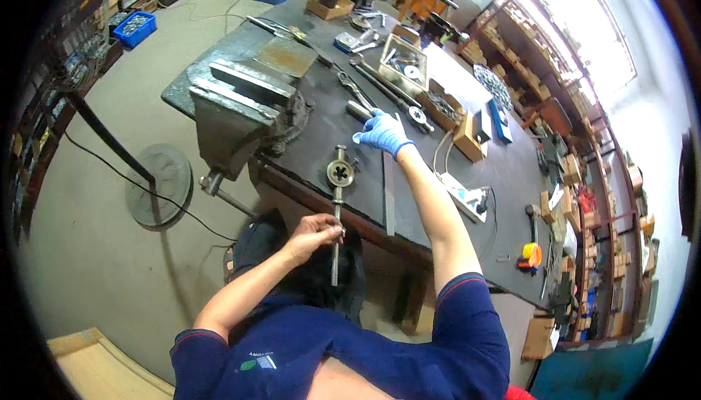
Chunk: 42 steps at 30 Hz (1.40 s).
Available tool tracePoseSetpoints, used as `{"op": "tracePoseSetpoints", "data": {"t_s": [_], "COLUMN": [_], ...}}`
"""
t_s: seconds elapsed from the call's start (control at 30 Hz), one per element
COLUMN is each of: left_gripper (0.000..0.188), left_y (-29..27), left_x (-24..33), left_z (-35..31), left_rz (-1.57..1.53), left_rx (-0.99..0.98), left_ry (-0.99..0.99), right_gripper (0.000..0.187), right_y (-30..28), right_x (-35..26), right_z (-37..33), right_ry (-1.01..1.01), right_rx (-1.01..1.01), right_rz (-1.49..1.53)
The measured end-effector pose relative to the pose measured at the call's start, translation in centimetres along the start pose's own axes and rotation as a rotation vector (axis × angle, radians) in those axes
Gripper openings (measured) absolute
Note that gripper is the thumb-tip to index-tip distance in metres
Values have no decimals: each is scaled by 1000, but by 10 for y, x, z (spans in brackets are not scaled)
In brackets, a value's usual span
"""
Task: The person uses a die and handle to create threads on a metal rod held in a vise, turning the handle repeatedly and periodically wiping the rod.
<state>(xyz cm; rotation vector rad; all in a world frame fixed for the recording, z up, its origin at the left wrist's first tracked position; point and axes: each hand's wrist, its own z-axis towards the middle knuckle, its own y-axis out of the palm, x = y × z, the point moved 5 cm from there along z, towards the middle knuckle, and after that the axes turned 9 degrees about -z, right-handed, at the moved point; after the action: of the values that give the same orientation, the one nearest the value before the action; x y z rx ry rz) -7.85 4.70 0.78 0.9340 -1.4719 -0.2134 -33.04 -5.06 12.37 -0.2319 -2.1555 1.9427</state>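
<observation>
A die stock (340, 173) with a round die in its middle lies over the near table edge, its long handle pointing towards me. My bare left hand (318, 236) is closed, thumb and fingers pinched on that handle. Something small and shiny shows at the fingertips, too small to name. My right hand (385, 134), in a blue glove, reaches over the table with thumb and fingers apart. Its fingertips are beside a short metal cylinder (358, 111); whether they touch it I cannot tell. Below the right wrist lies a flat metal bar (389, 195).
A large bench vise (237, 112) stands at the table's left corner. Farther back lie a second die stock (417, 115), a wrench (354, 90) and a tray of small parts (404, 64). A power strip (465, 197) and a yellow-orange tape measure (531, 255) lie to the right.
</observation>
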Motion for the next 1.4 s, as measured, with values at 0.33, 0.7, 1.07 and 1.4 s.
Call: {"op": "tracePoseSetpoints", "data": {"t_s": [0.33, 0.7, 1.07, 1.4], "left_gripper": [23, 17, 19, 19], "left_y": [-3, -1, 0, 6], "left_x": [3, 7, 8, 9], "left_z": [1, 0, 1, -2], "left_rz": [-23, -42, 23, 39], "left_rx": [33, 57, 42, 41], "left_ry": [-23, -6, 14, 33], "right_gripper": [51, 28, 38, 39], "right_y": [24, -34, -44, -48], "right_x": [-20, -18, -40, -43], "right_z": [52, -106, -176, -189], "right_ry": [-101, -231, -427, -438], "right_rx": [-332, 577, 862, 886], "right_rz": [-46, 668, 433, 376]}}
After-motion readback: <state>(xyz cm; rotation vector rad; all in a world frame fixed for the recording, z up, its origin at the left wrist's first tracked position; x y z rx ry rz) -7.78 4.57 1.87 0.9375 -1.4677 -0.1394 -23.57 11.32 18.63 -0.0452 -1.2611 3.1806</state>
